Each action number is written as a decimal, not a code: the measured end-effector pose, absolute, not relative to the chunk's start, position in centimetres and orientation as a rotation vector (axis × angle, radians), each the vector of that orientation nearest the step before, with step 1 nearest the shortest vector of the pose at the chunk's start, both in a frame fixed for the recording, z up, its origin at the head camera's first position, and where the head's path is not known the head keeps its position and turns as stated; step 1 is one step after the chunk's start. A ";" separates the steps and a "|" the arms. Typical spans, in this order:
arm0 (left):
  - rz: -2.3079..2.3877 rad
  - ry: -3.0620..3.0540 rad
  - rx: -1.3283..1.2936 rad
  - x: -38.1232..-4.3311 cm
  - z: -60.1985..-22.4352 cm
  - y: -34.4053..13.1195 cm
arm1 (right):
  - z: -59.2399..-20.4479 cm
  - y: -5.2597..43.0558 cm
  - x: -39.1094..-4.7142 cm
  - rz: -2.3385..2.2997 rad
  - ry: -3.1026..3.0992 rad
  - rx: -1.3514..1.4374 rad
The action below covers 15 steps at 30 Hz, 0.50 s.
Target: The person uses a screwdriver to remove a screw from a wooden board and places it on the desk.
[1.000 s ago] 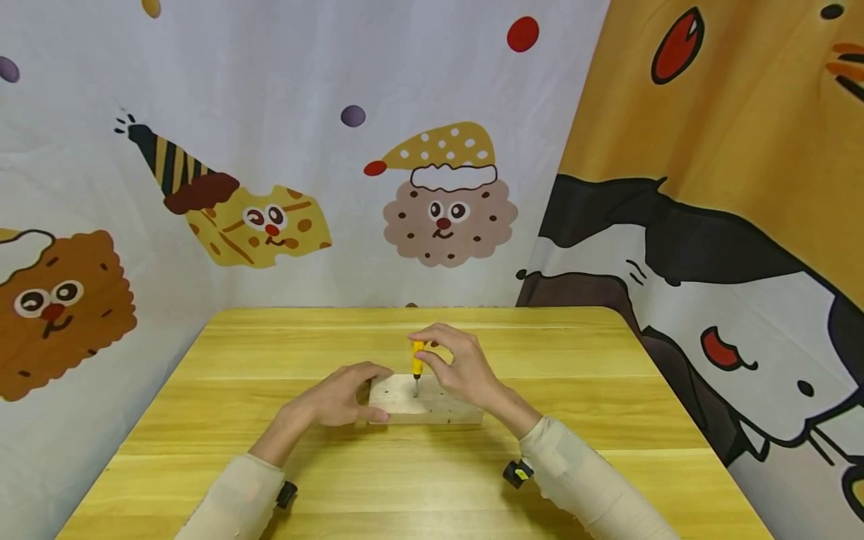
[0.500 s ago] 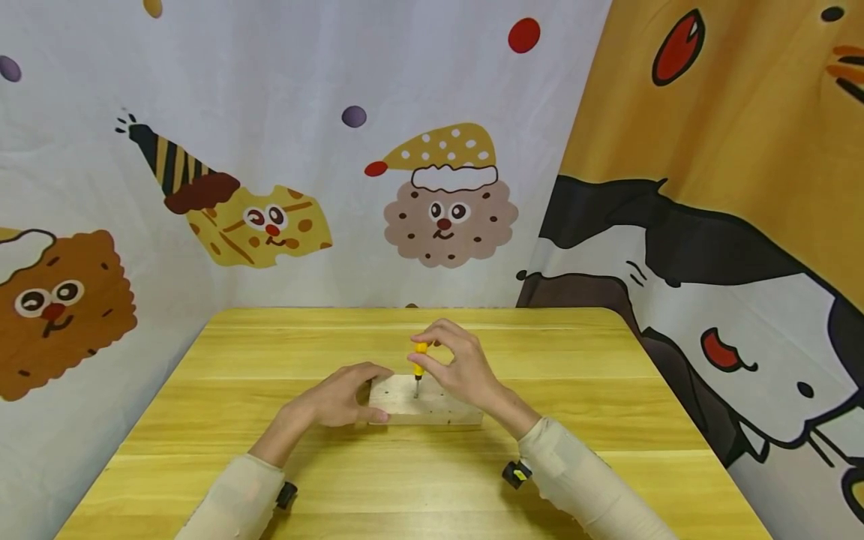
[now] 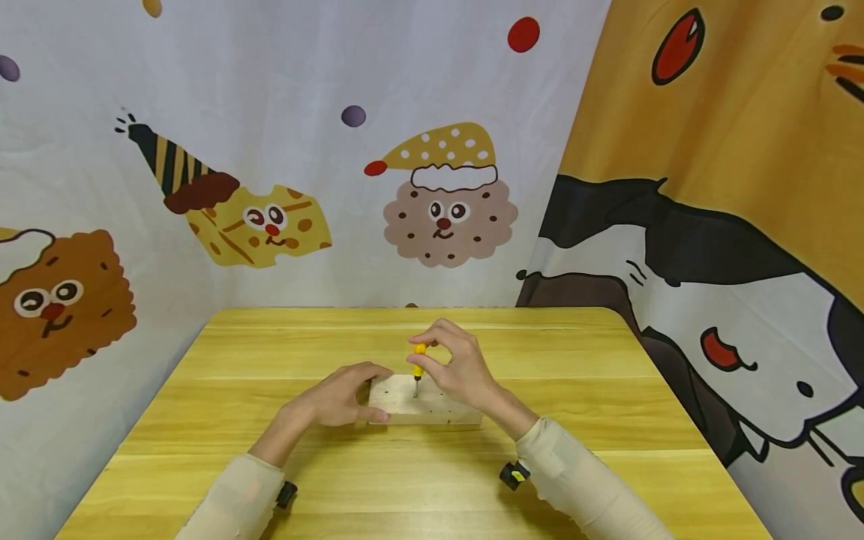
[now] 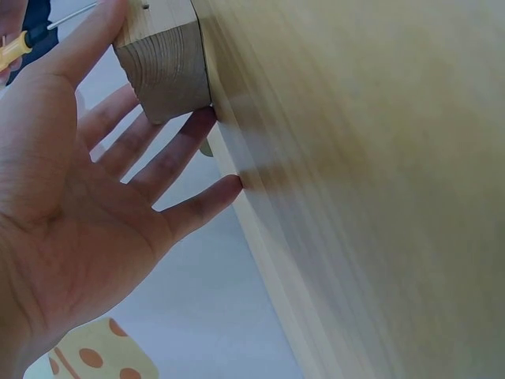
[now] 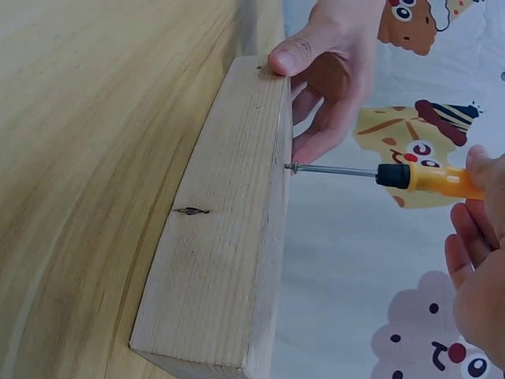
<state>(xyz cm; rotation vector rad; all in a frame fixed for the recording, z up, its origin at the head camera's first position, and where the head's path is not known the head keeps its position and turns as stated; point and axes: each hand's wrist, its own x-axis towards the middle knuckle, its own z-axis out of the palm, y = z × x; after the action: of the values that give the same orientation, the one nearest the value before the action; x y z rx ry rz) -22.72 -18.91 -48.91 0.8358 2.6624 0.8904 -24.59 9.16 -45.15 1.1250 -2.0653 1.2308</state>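
Note:
A pale wooden block [image 3: 439, 407] lies on the table, held at its left end by my left hand [image 3: 337, 395]. The thumb presses the near side while the fingers spread along the far side. My right hand [image 3: 466, 367] pinches the yellow handle of a small screwdriver [image 3: 418, 361] between thumb and fingers. The screwdriver [image 5: 426, 179] stands nearly upright over the block, its metal shaft down at the head of a small screw [image 5: 291, 166] that sticks up slightly from the top face. In the left wrist view, the block's end grain [image 4: 167, 71] sits between thumb and fingers.
The wood-grain table [image 3: 270, 345] extends around the block on all sides. Behind it and at the right hang cartoon-print curtains [image 3: 290, 75]. Dark holes or knots mark the block, one a dark knot [image 5: 192, 211] on its near side.
The right hand shifts slightly and the screwdriver's handle tilts a little, its tip staying at the same spot. The left hand and the block keep their place.

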 end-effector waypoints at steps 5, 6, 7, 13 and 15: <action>0.891 2.664 0.839 -22.8 -49.0 -19.0 | -45.1 9.3 -24.5 1.230 -2.092 1.127; 0.893 2.662 0.839 -22.8 -49.0 -19.0 | -45.1 9.3 -24.5 1.229 -2.102 1.129; 0.895 2.661 0.840 -22.8 -49.0 -19.0 | -45.1 9.4 -24.5 1.226 -2.115 1.130; 0.900 2.656 0.833 -22.8 -49.0 -19.0 | -45.0 9.5 -24.4 1.206 -2.164 1.144; 0.900 2.656 0.834 -22.8 -49.0 -19.0 | -45.0 9.5 -24.3 1.207 -2.177 1.142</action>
<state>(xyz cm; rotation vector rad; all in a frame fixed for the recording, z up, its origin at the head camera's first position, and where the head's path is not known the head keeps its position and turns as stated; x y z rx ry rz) -22.78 -18.96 -48.99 0.8340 2.6561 0.8995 -24.33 9.48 -45.02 1.1422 -2.1768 1.2066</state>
